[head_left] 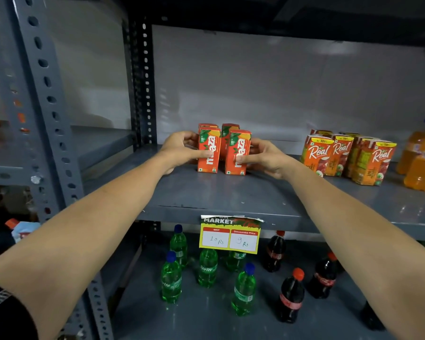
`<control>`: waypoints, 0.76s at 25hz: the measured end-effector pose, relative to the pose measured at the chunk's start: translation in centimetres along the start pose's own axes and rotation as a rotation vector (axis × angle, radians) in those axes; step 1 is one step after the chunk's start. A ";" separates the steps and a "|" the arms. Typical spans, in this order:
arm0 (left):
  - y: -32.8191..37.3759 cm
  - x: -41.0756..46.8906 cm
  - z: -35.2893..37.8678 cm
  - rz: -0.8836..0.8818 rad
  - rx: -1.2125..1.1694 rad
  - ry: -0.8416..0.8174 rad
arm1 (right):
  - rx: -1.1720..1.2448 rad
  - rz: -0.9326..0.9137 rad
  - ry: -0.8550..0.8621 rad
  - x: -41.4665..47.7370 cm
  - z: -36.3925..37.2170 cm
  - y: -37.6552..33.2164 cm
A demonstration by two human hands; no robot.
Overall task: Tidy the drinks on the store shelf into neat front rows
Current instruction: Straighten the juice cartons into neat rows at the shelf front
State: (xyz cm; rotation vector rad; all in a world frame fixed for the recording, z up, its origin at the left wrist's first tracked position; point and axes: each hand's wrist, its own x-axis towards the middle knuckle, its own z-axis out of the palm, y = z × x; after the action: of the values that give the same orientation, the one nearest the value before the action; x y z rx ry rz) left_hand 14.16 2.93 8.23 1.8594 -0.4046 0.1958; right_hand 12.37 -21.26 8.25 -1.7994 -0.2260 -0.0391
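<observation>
Several orange Maaza juice cartons [222, 149] stand upright in a tight cluster at the middle of the grey metal shelf [231, 195], two in front and more behind. My left hand [179, 149] wraps the left front carton [208, 153], thumb across its face. My right hand [265, 157] grips the right front carton [238, 153] the same way. Further right, several Real juice cartons [349, 155] stand in a loose group. At the far right edge are orange drink bottles [422, 160].
A yellow price tag [229, 235] hangs from the shelf's front lip. On the shelf below stand scattered green Sprite bottles [207, 268] and dark cola bottles [292, 295]. A perforated steel upright [52, 114] rises at the left, with another shelf bay beyond it.
</observation>
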 end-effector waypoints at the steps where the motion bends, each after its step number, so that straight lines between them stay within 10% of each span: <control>1: 0.0 -0.1 0.0 0.004 -0.001 -0.004 | 0.007 0.001 -0.003 0.2 0.0 0.1; 19: -0.4 -0.2 0.1 0.019 0.051 -0.021 | -0.024 -0.020 -0.011 0.6 0.0 0.6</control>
State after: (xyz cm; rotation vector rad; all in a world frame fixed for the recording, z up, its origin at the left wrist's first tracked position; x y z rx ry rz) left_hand 14.11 2.96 7.77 1.9095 -0.4353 0.2008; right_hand 13.06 -21.31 7.72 -1.8218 -0.2518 -0.0461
